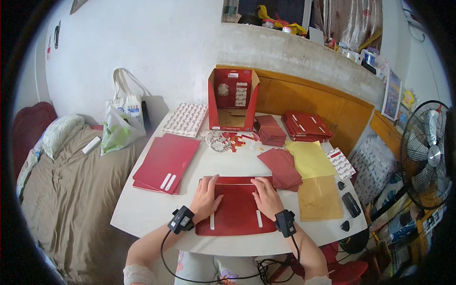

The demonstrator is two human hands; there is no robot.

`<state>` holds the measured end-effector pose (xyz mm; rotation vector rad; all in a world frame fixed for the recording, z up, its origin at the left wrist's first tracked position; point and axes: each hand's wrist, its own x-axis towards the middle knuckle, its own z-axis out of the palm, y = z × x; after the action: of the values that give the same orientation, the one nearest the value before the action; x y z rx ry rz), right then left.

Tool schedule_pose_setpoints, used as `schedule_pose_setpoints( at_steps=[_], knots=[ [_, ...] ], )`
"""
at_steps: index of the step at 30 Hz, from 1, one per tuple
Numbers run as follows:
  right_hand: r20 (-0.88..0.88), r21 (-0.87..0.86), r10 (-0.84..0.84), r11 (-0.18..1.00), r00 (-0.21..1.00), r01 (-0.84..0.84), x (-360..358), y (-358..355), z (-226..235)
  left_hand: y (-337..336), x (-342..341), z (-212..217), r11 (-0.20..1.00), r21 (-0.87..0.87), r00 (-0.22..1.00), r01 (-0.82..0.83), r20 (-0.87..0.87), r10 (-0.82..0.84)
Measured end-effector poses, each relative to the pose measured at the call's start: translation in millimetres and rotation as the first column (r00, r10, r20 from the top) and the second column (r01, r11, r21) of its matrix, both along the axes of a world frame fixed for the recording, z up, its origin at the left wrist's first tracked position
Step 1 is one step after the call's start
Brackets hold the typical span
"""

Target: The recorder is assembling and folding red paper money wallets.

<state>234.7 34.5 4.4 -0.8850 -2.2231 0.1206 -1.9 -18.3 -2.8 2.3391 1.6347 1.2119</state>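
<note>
A glossy red cardboard piece (236,213) lies flat before me at the table's near edge, with two white strips on its lower part and a narrow folded band along its far side. My left hand (206,196) grips its far left corner, fingers bent over the band and thumb resting on the red face. At the far right corner, my right hand (267,196) holds the band in bent fingers. Both palms cover parts of the side edges. Beyond the right hand lies a fanned stack of red cards (281,167).
Left on the white table (228,159) are stacked red sheets (170,159) and patterned sheets (186,119). A red display box (232,116) stands at the back, near red folders (308,126). Yellow paper (311,158) and tan sheets (319,199) lie right. A fan (430,154) stands beside the table.
</note>
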Motion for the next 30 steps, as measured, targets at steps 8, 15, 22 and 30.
schedule_pose_setpoints(
  at_steps=[8,15,22,30],
  knots=[
    [0.274,0.189,-0.102,0.981,0.956,0.050,-6.6,-4.3,2.2,0.9,-0.8,-4.9,0.988,0.088,0.935,-0.127,-0.321,0.149],
    [0.435,0.114,-0.094,0.992,0.895,0.048,1.7,5.5,-19.2,4.3,-0.9,-17.3,0.996,-0.013,0.870,-0.084,-0.489,0.067],
    [0.367,0.021,0.028,0.999,0.930,-0.039,-2.0,6.8,-17.5,11.2,-1.6,-20.1,0.993,-0.024,0.906,0.115,-0.407,-0.115],
    [0.339,-0.009,0.049,0.999,0.939,-0.049,-0.7,9.7,-19.2,15.6,0.3,-13.5,0.985,0.071,0.877,0.157,-0.468,-0.106]
  ],
)
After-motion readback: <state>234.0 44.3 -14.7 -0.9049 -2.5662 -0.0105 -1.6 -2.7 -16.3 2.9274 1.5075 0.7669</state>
